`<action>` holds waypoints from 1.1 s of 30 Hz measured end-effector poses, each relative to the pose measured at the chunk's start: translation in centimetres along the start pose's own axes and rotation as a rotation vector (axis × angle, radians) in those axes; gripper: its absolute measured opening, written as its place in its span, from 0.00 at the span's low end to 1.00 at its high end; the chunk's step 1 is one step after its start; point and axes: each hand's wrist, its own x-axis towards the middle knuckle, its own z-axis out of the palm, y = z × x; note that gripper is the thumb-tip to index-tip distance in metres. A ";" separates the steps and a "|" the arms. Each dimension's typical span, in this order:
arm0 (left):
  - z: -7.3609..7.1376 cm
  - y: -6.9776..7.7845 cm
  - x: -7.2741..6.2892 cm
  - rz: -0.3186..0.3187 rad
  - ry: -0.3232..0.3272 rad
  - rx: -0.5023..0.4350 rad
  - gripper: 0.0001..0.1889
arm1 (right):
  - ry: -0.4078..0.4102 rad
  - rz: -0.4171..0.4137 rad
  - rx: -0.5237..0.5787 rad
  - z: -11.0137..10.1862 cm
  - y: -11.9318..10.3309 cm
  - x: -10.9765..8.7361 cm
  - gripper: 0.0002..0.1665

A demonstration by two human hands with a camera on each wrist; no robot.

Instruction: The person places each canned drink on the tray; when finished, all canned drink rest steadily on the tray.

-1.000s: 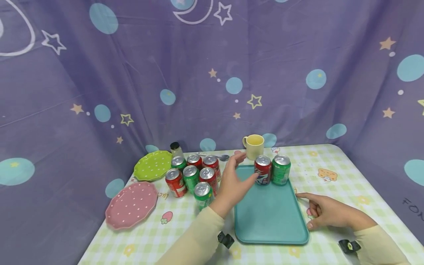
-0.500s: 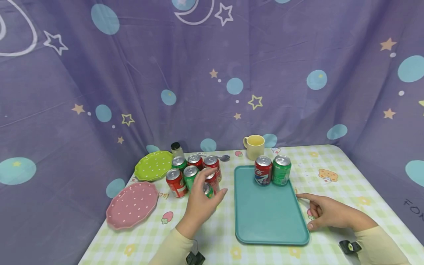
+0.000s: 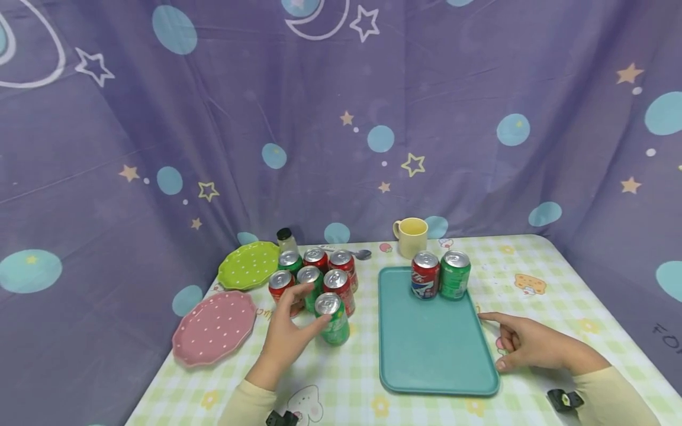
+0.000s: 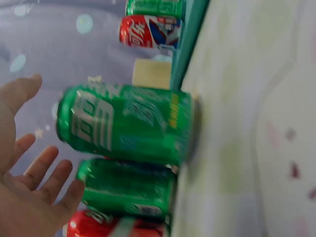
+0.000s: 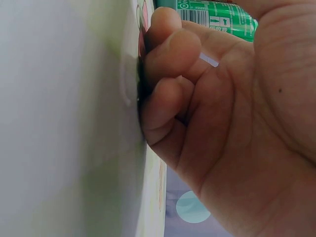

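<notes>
My left hand is spread, thumb apart from the fingers, just left of the nearest green soda can. In the left wrist view that green can stands upright on the cloth, a gap between it and the fingers. Several red and green soda cans cluster behind it, among them a red can. My right hand rests on the table by the teal tray, index fingertip and thumb at its right edge, other fingers bent under. A red can and a green can stand at the tray's far end.
A pink dotted plate and a green dotted plate lie at the left. Behind the cans are a black-lidded jar and a spoon. A yellow mug stands behind the tray, before a purple curtain.
My left hand has moved left and toward me, from beside the red can on the tray to the left side of the nearest green can. The right hand stays at the tray.
</notes>
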 end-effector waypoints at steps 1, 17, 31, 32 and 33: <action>-0.1 -0.3 -0.1 -0.012 -0.010 -0.014 0.37 | 0.000 0.001 0.000 0.0 0.0 0.0 0.60; 0.8 -3.4 -1.0 -0.198 -0.168 -0.136 0.45 | -0.004 -0.031 0.023 0.2 0.3 0.1 0.59; 2.2 -4.1 -1.6 -0.214 -0.170 -0.074 0.44 | -0.005 -0.039 0.034 0.1 0.3 0.1 0.58; 2.2 -4.2 -1.6 -0.214 -0.166 -0.072 0.43 | -0.003 -0.039 0.035 0.1 0.2 0.1 0.58; 2.3 -4.3 -1.6 -0.213 -0.163 -0.071 0.43 | -0.002 -0.037 0.034 0.1 0.2 0.1 0.58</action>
